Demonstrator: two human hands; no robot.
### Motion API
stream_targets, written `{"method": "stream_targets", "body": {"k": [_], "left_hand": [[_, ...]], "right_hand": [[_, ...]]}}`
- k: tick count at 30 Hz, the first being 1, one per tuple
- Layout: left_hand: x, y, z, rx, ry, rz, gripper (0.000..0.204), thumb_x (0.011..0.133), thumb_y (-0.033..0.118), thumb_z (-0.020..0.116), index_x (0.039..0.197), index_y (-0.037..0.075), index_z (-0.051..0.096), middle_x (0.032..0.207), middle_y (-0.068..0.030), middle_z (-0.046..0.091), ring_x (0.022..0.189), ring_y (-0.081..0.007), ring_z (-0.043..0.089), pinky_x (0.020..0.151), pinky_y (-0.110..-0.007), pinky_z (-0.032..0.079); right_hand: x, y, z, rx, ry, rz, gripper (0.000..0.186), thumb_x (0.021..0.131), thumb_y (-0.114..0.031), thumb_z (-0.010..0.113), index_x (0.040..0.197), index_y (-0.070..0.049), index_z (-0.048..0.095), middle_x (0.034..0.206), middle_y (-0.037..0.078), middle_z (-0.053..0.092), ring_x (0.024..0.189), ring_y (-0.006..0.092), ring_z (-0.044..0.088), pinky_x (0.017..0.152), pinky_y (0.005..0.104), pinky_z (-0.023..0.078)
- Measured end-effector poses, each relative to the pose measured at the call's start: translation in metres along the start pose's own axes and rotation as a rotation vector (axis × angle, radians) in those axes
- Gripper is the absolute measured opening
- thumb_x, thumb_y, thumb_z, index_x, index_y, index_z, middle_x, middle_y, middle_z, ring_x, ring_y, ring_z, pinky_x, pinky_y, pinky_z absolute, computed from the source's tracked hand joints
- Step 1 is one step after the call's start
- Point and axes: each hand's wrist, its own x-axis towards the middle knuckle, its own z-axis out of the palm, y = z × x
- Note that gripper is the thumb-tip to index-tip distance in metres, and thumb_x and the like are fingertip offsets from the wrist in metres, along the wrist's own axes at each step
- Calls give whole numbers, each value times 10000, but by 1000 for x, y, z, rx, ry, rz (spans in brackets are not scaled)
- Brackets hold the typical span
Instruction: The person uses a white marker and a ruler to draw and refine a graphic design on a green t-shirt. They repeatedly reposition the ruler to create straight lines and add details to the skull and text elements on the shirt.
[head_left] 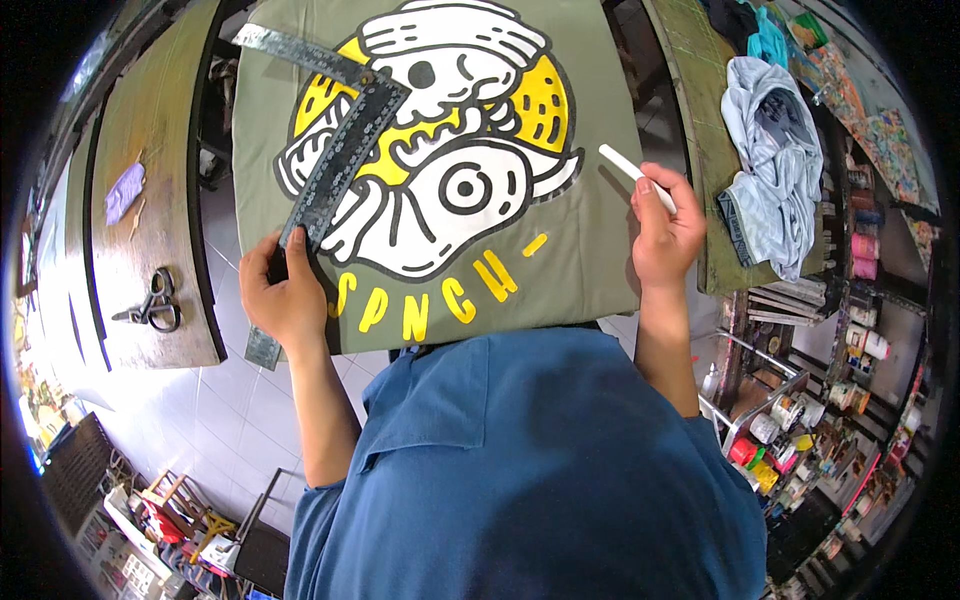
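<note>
An olive-green cloth (600, 250), printed with a white skull-like figure, a big-eyed fish-like shape and yellow letters, lies spread out in front of me. Across the left part of the print rests an L-shaped metal square ruler (350, 160), its long arm slanting down toward me. My left hand (285, 300) is closed on the lower end of that arm, thumb and fingers gripping its edges. Over the cloth's right edge, my right hand (668, 235) pinches a slim white stick (622, 162), pointing up and left; whether it is a pen or chalk I cannot tell.
On the worn board at left lie black-handled scissors (155, 302) and a small lilac cloth (125, 192). A crumpled pale-grey garment (775, 165) lies on the right-hand board (710, 215). Low at right stands a metal-framed cart (765, 385) near several paint pots. A dark chair (265, 545) is at lower left.
</note>
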Motion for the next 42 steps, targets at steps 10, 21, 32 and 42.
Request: {"method": "stream_targets", "body": {"k": [10,21,32,42], "left_hand": [[3,0,8,6,39,73,229,757,217,724,874,31,658,835,-64,616,748,-189,587,702,-288,450],[8,-2,5,-81,-39,-36,205,750,165,738,848,11,645,781,-44,600,690,-139,547,640,-251,426],[53,36,25,-183,-171,-47,210,781,133,717,899,-30,658,760,-36,628,674,-80,539,638,-207,420],[54,36,49,-111,-36,64,181,719,123,752,821,14,649,746,-43,592,668,-137,541,636,-242,425]], "right_hand": [[5,2,1,-125,-22,-71,99,847,-15,582,927,40,601,800,21,599,692,50,514,585,192,407],[4,1,-3,-119,-21,-6,112,852,-22,584,950,31,602,763,6,578,667,35,492,567,176,380],[65,-24,37,14,-274,64,131,846,-69,606,947,13,622,783,5,608,686,43,526,589,183,407],[86,4,87,-187,-353,-241,59,743,-35,639,795,-10,637,632,46,598,482,66,487,440,214,357]]}}
